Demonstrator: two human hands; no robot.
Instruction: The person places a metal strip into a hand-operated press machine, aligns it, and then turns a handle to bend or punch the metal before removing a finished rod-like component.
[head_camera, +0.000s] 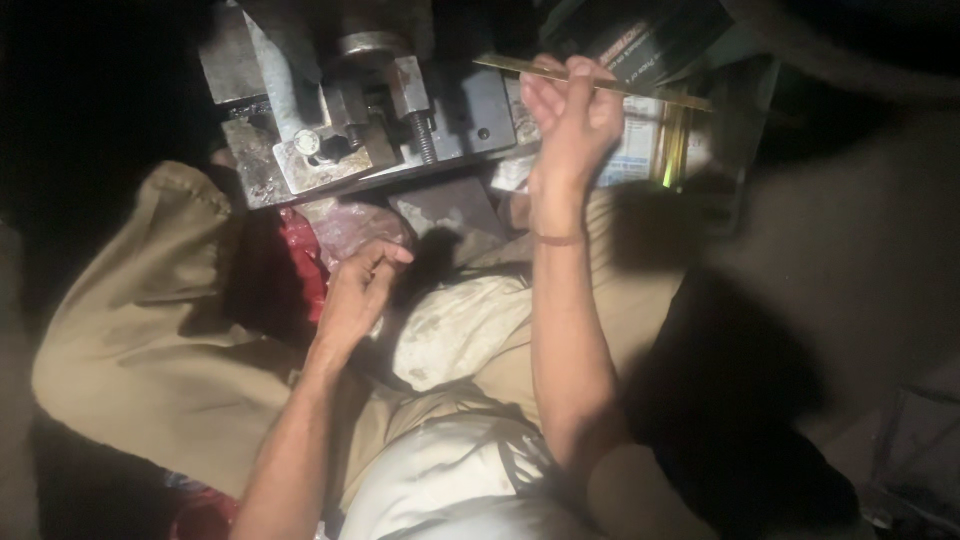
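Head view, right hand (570, 110) gripping one brass strip (600, 85)

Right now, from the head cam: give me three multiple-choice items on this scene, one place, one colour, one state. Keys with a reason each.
1. Where is the metal press?
A. in front of the knees, at the top of the view
B. behind the person
C. on a shelf at the right

2. What colour is the thin strip?
A. blue
B. brass yellow
C. white

3. What is the right hand doing?
A. lying flat and empty
B. pinching the strip, raised
C. gripping a bolt

Answers:
1 A, it sits beyond the khaki trousers.
2 B, it glints yellow under the light.
3 B, fingers close on the strip; the left hand is by the pink plastic bag.
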